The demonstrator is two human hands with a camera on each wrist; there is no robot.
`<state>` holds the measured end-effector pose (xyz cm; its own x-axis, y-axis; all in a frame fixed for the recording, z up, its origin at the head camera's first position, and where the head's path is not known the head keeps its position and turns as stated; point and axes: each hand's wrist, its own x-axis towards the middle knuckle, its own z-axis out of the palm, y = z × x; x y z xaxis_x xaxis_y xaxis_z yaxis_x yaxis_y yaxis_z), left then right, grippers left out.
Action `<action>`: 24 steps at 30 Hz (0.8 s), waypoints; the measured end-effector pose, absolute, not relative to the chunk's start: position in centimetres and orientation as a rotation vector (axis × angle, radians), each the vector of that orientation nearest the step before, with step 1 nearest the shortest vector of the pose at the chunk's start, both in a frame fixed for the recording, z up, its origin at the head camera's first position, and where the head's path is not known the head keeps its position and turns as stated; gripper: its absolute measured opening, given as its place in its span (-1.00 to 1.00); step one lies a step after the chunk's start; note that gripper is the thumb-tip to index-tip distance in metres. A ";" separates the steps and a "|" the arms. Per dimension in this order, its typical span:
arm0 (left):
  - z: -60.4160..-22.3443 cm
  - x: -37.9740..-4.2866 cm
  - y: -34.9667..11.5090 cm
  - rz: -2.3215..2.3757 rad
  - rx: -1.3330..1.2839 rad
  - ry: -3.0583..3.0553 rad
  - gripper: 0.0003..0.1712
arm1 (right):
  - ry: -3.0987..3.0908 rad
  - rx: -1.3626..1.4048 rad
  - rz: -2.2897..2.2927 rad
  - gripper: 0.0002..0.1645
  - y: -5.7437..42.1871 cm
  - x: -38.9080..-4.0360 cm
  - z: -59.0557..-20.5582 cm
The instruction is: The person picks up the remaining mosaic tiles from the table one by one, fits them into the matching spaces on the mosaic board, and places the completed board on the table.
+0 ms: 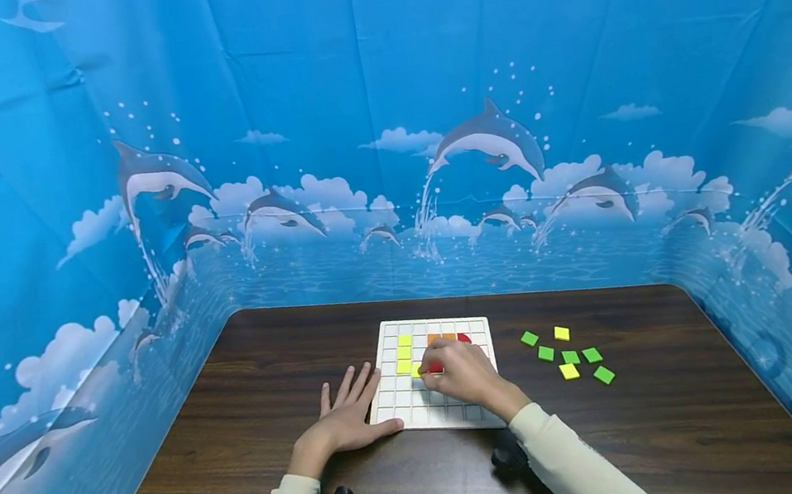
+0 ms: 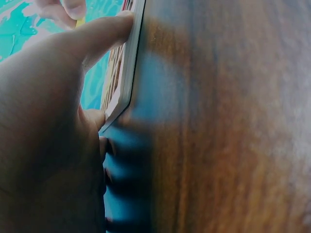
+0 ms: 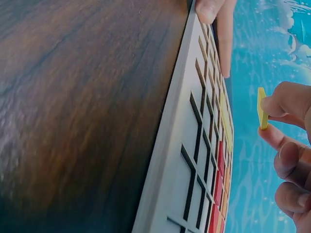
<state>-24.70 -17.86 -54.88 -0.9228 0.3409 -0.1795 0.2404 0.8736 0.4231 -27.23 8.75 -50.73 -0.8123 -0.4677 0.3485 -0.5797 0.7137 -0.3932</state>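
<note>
A white grid board (image 1: pixel 410 412) lies on the table, with yellow tiles (image 1: pixel 405 353) in a column at its left and orange tiles (image 1: pixel 435 338) and red tiles (image 1: pixel 464 338) farther right. Over the middle of the board, my right hand (image 1: pixel 461 372) pinches a thin square yellow tile (image 3: pixel 262 109) between thumb and finger; it is raised above the grid in the right wrist view. My left hand (image 1: pixel 347 422) rests at the board's left side, fingers spread on the table and thumb (image 2: pixel 109 31) on the near left corner. The right hand covers part of the coloured tiles.
Right of the board, several loose green tiles (image 1: pixel 570 357) and two yellow tiles (image 1: pixel 562 334) lie scattered on the dark wooden table (image 1: pixel 688 409). A blue curtain (image 1: pixel 364 118) with dolphins hangs around the table's far side and both ends.
</note>
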 end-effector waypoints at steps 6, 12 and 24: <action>-55.0 -24.7 -17.9 0.617 0.465 2.808 0.33 | -2.705 0.859 0.755 -0.95 7.9 -27.6 -51.0; -53.7 -24.2 -17.8 0.642 0.459 2.783 0.32 | -2.723 0.885 0.753 -0.94 7.0 -27.8 -50.9; -54.4 -24.6 -17.9 0.600 0.437 2.786 0.32 | -2.749 0.908 0.635 -0.95 5.8 -28.3 -51.5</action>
